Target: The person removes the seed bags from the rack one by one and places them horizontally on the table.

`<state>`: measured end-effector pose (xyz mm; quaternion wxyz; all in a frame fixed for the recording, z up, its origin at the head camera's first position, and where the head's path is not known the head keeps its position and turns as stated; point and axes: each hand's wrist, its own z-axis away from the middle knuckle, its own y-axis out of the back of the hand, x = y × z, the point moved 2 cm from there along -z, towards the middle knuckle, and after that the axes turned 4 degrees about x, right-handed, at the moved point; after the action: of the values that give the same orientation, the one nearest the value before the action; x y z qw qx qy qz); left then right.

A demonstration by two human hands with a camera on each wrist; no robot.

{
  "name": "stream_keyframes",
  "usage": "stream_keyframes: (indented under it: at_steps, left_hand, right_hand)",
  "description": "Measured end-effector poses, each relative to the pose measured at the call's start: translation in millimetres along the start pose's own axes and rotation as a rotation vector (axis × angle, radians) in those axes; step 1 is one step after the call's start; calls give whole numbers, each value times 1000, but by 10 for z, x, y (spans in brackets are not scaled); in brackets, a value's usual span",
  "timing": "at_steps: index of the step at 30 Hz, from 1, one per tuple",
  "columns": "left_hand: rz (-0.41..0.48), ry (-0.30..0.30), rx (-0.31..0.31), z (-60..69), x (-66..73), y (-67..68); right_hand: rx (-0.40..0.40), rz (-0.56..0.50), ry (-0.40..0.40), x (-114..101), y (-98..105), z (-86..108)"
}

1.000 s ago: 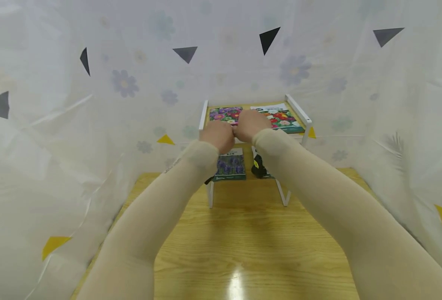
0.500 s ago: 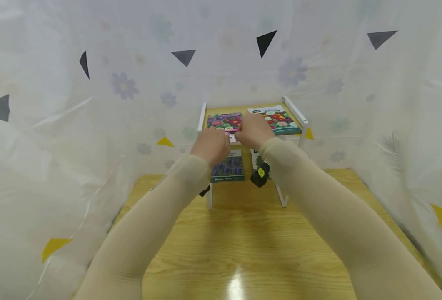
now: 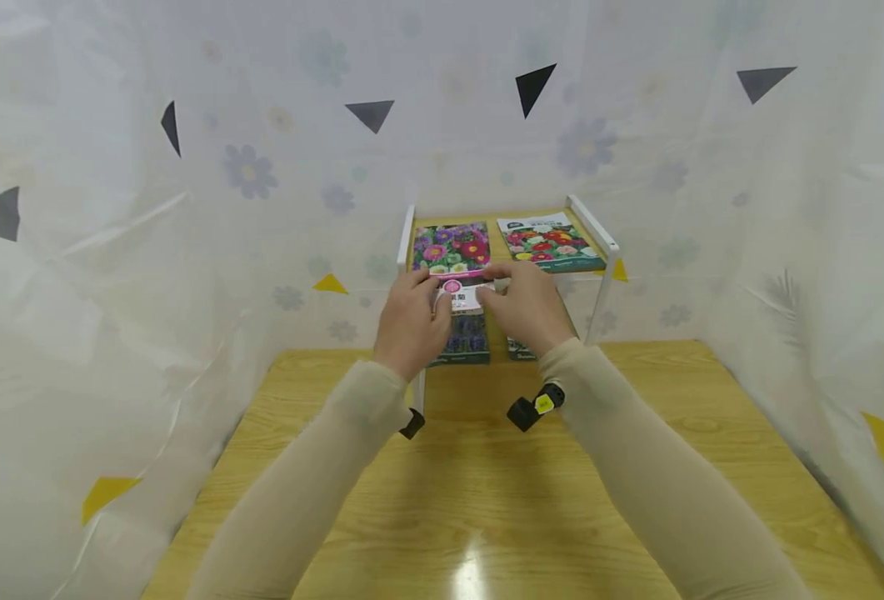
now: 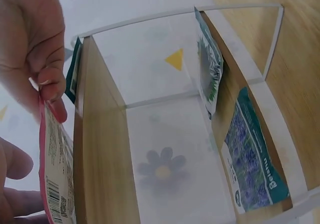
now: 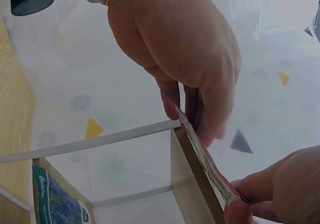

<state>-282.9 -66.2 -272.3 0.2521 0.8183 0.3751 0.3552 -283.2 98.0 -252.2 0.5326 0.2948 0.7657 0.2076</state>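
My left hand (image 3: 412, 325) and right hand (image 3: 527, 304) pinch the two side edges of a seed packet (image 3: 466, 297) with a pink strip and a white label. Its barcoded back (image 4: 57, 179) shows in the left wrist view, along the front edge of the upper shelf (image 4: 102, 134). Directly behind the pink strip lies a print of pink and purple flowers (image 3: 452, 246); whether it belongs to the same packet I cannot tell. In the right wrist view my left hand (image 5: 180, 49) holds the far end of the packet and my right hand (image 5: 280, 189) the near end.
A seed packet with red and white flowers (image 3: 550, 242) lies on the upper shelf's right. Below, a lavender packet (image 4: 250, 159) and a green-printed packet (image 4: 209, 69) lie on the lower shelf. White rails (image 3: 597, 223) frame the rack on a wooden table (image 3: 471, 483).
Both hands have come back toward me and lower. The pink strip and white label, first hidden between them, now show, tilted over the upper shelf's front edge.
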Motion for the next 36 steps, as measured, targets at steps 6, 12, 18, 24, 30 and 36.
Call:
stream_keyframes:
  at_steps: [6,12,18,24,30,36]
  left_hand:
    - [156,48,105,120,-64,-34]
    - [283,132,166,274,-153,-111]
    - [358,149,227,416,-235,-186]
    - [426,178,248,550,-344,-235]
    - [475,243,222,672,-465,-296]
    - [497,312,188,847,-576,-358]
  right_hand:
    - [79,-121,72,148,-57,127]
    - [111,-155,94,365,-179,268]
    - [103,-227,39,551,-327,428]
    - [153,-231,47,672,-444,534]
    - [177,-214,67,808,-538,621]
    - [119,-194,64,985,-667,744]
